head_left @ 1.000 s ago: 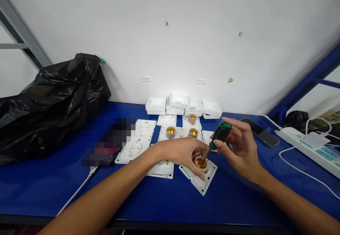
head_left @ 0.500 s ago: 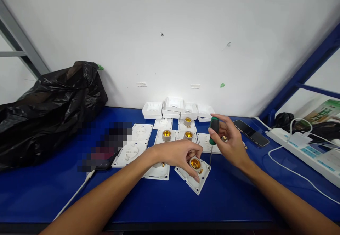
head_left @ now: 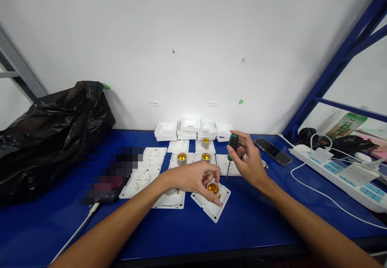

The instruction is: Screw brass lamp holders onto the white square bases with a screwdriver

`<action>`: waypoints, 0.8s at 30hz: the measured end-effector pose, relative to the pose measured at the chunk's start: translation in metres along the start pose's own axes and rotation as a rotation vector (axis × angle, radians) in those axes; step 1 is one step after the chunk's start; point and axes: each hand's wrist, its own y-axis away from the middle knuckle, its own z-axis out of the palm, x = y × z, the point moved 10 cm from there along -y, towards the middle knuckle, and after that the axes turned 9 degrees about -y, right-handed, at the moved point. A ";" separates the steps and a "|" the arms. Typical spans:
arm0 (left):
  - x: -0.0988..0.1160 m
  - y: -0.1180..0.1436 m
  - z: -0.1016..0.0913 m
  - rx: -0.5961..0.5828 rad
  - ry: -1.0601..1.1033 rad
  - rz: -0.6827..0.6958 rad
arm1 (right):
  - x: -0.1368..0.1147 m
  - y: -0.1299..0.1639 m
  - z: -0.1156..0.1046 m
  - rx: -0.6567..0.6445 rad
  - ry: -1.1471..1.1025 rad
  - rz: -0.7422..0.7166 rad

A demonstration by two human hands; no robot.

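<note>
My left hand (head_left: 198,179) grips a lamp holder (head_left: 222,202), a square white base plate with a gold-lined round socket, lying turned cornerwise on the blue table. Thumb and fingers sit around the socket. In my right hand (head_left: 249,159) is a screwdriver (head_left: 232,146) with a green and black handle, its shaft pointing down. The tip hangs just above and behind the plate's right corner, apart from it. Behind the hands stand more plates, some with gold-lined sockets (head_left: 182,158). My left forearm partly hides one lamp holder (head_left: 178,201).
White square covers (head_left: 165,130) are stacked against the wall. A black plastic bag (head_left: 57,135) fills the left side, with a partly blurred phone (head_left: 110,195) near it. At right lie another phone (head_left: 273,151), a white power strip (head_left: 341,175) and cables.
The screwdriver tip has risen off the plate's right corner, moving up and back. My left hand still grips the lamp holder. The whole view has shifted slightly.
</note>
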 end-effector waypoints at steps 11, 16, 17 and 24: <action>0.016 -0.003 0.003 0.010 -0.348 -0.036 | -0.003 -0.002 -0.001 0.019 -0.042 -0.023; 0.033 -0.019 0.011 0.069 -0.489 0.002 | -0.005 -0.007 -0.014 0.103 -0.052 -0.044; 0.035 -0.023 0.013 0.085 -0.515 0.006 | -0.005 -0.007 -0.017 0.126 -0.047 -0.049; 0.050 -0.040 0.009 0.196 -0.705 0.023 | -0.006 -0.011 -0.031 0.205 -0.045 -0.082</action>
